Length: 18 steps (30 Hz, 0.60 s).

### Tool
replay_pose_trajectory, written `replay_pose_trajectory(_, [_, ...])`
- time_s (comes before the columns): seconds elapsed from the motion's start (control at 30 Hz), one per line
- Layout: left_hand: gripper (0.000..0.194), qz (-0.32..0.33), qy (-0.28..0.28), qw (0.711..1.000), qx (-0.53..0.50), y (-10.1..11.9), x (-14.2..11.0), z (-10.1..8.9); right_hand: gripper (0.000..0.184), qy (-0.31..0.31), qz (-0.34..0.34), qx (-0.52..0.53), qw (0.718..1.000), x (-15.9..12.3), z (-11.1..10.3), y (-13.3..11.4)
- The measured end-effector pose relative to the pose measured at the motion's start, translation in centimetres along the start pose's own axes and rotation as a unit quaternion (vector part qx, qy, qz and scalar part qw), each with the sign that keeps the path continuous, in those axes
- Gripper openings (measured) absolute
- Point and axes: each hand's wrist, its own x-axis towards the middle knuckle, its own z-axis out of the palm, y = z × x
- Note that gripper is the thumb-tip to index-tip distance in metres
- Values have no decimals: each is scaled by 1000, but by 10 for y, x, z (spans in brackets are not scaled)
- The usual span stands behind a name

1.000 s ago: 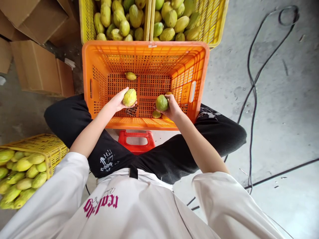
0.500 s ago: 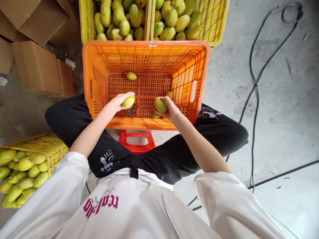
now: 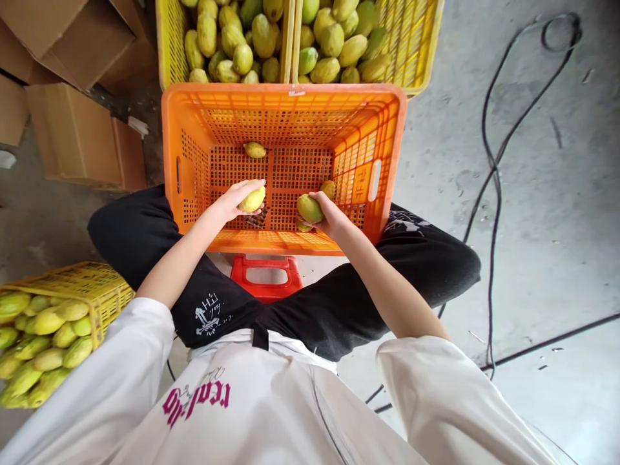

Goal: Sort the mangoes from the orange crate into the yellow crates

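Inside the orange crate (image 3: 285, 245), my left hand (image 3: 236, 197) is wrapped round a yellow papaya (image 3: 252, 200), thumb on top. Opposite it, my right hand (image 3: 331, 213) grips a greener papaya (image 3: 310, 208). Both fruits are above the crate's slotted floor. Beside my right hand lie two more papayas, one yellowish (image 3: 328, 188) and one mostly hidden under the held fruit. Another papaya (image 3: 254, 150) rests near the far side of the floor. A dark patch shows on the floor just below my left hand.
Yellow crates (image 3: 411, 45) full of papayas stand against the far side. Another yellow crate (image 3: 104, 294) of papayas is at the left. Cardboard boxes (image 3: 72, 135) fill the upper left. A red plastic stool (image 3: 266, 278) is between my legs, and a black cable (image 3: 496, 168) loops across the floor at right.
My left hand has shifted slightly right and turned its papaya a little. My right hand has barely moved, with its papaya slightly turned. Both still hold the same fruits.
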Motion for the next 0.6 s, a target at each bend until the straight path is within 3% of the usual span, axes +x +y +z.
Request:
replay_pose_trajectory(0.1, [36,12,20,1000,4,1,-2,0,24,7,-31,8,999,0,-2,-2])
replay_pose_trajectory(0.27, [22,9,65,998,-15,0,-1,4,32,-11,-67,-13,998,-2,-2,-4])
replay_pose_trajectory(0.43, [19,-12,103,994,-23,-4,9,-1,12,39,3,-8,999,-8,5,-5])
replay_pose_trajectory(0.53, [26,-47,103,993,-33,-6,15,-4,17,75,30,-29,996,-9,10,-4])
replay_pose_trajectory(0.6, [28,-71,112,991,-35,-7,17,-5,18,64,26,-52,996,-8,11,-2])
